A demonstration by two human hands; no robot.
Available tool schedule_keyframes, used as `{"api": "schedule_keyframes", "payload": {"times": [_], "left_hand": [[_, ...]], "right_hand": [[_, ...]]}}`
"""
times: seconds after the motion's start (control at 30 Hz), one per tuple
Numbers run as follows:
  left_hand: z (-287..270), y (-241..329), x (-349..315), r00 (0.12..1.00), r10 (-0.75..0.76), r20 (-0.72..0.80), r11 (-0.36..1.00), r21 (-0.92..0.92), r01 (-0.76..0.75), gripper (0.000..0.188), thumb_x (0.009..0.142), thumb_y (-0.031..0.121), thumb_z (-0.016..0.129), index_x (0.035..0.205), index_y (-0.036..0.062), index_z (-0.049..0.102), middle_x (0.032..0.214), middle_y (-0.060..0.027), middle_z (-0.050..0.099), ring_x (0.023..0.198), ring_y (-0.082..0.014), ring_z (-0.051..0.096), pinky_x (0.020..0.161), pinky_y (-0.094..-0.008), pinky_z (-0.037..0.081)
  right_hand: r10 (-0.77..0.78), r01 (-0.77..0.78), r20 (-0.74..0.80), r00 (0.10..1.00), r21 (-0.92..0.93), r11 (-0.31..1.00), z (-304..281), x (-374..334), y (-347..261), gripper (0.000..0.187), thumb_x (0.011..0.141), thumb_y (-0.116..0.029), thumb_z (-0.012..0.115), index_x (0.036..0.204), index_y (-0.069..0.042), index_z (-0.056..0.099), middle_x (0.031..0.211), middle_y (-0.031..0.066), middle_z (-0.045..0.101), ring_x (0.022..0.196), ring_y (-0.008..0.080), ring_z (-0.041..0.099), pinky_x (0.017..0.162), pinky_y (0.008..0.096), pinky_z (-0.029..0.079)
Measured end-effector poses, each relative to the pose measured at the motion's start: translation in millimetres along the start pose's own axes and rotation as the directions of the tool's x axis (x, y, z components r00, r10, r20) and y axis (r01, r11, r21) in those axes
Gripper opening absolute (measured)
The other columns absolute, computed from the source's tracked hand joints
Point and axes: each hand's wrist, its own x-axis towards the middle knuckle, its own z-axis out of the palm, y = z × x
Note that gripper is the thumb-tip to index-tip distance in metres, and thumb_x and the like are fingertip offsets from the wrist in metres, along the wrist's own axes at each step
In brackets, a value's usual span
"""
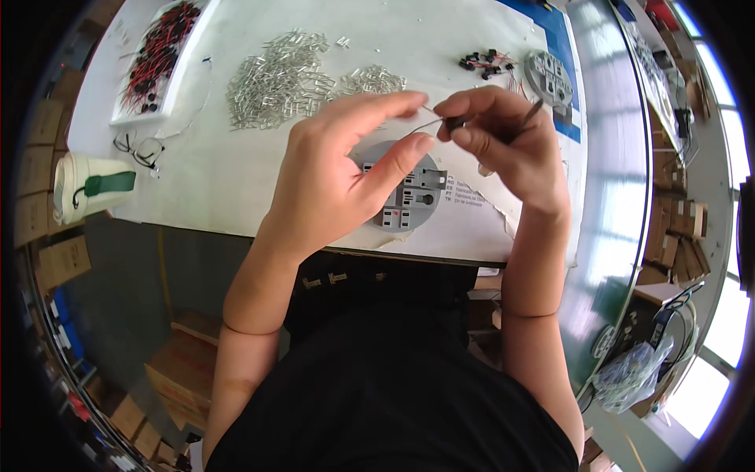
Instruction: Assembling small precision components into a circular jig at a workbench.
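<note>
Dark lettering [465, 191] is running in short, stacked lines on a white sheet [452, 237], sloping slightly down to the right, just beside a grey disc [409, 191] and close to the near edge of the bench [197, 189]. Capitals are forming a column at its left. Beyond the bench's right edge, a round pale mark [604, 341] is staying too small for reading.

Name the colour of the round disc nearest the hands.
The disc is grey, seen best in the head view.
</note>
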Motion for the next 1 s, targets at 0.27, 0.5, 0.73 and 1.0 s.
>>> {"api": "schedule_keyframes", "payload": {"times": [0.27, 0.5, 0.73, 1.0], "left_hand": [[-6.1, -12.5, -1.3, 0.994, 0.11, -0.006, 0.985, 0.135, -0.108, 0.018, 0.093, 0.01, 0.083, 0.108, 0.001, 0.078, 0.104, -0.0104, 0.077, 0.1, -0.0235, 0.073, 0.087, -0.0338, 0.056], [7.3, -11.4, -4.3, 0.989, 0.042, -0.14, 0.994, -0.098, -0.057, 0.013, 0.092, 0.008, 0.082, 0.101, 0.001, 0.076, 0.083, -0.007, 0.074, 0.074, -0.0218, 0.073, 0.068, -0.0288, 0.056], [1.5, -2.2, -9.4, 0.996, -0.063, -0.065, 0.983, -0.175, 0.051, 0.011, 0.1, 0.006, 0.075, 0.104, -0.0044, 0.075, 0.088, -0.005, 0.075, 0.079, -0.0105, 0.068, 0.073, -0.0259, 0.055], [2.3, -2.5, -13.9, 0.908, -0.38, 0.177, 0.592, -0.708, 0.386, 0.018, 0.105, 0.012, 0.071, 0.112, -0.0043, 0.073, 0.085, -0.0042, 0.072, 0.077, -0.0092, 0.065, 0.073, -0.0245, 0.054]], "right_hand": [[-0.113, 0.11, 0.041, 0.993, 0.079, 0.991, 15.2, 4.1, 9.5, 0.024, 0.097, 0.002, 0.077, 0.121, 0.003, 0.074, 0.105, 0.0063, 0.075, 0.082, 0.0063, 0.063, 0.061, 0.0178, 0.046], [-0.132, 0.143, -0.085, 0.988, 0.131, 0.981, 29.0, 5.5, 11.7, 0.02, 0.097, 0.002, 0.079, 0.117, 0.001, 0.077, 0.102, 0.0015, 0.076, 0.088, 0.0045, 0.064, 0.071, 0.0199, 0.05], [-0.146, 0.173, -0.123, 0.982, 0.248, 0.953, 40.4, 2.1, 13.0, 0.02, 0.099, 0.0, 0.077, 0.119, 0.001, 0.075, 0.102, 0.0029, 0.076, 0.081, 0.0042, 0.062, 0.064, 0.0192, 0.049], [-0.115, 0.117, -0.039, 0.993, 0.566, 0.816, 40.8, 5.6, 17.3, 0.017, 0.103, -0.003, 0.072, 0.12, 0.002, 0.073, 0.112, 0.0068, 0.074, 0.074, 0.0038, 0.059, 0.058, 0.0197, 0.046]]}}
